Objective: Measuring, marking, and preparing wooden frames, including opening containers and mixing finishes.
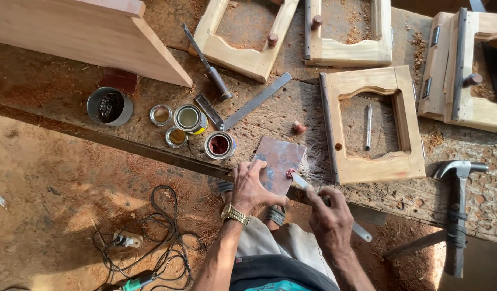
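My left hand [254, 186] presses down on a small flat brownish board [280, 161] lying at the near edge of the wooden workbench [70, 91]. My right hand [329, 215] grips a putty knife [301, 181] whose blade tip touches a dab of reddish putty [290, 173] on that board. An open tin of reddish paste [220, 145] stands just left of the board. A wooden frame with an arched opening [373, 124] lies directly to the right.
Small open tins [188, 118], a lid [161, 115] and a can of nails [109, 106] stand at left. A try square [248, 105], chisel [208, 64], hammer [457, 205], more frames [243, 37] and a plank [81, 32] lie around. Cables [162, 237] and a power tool [138, 281] lie on the floor.
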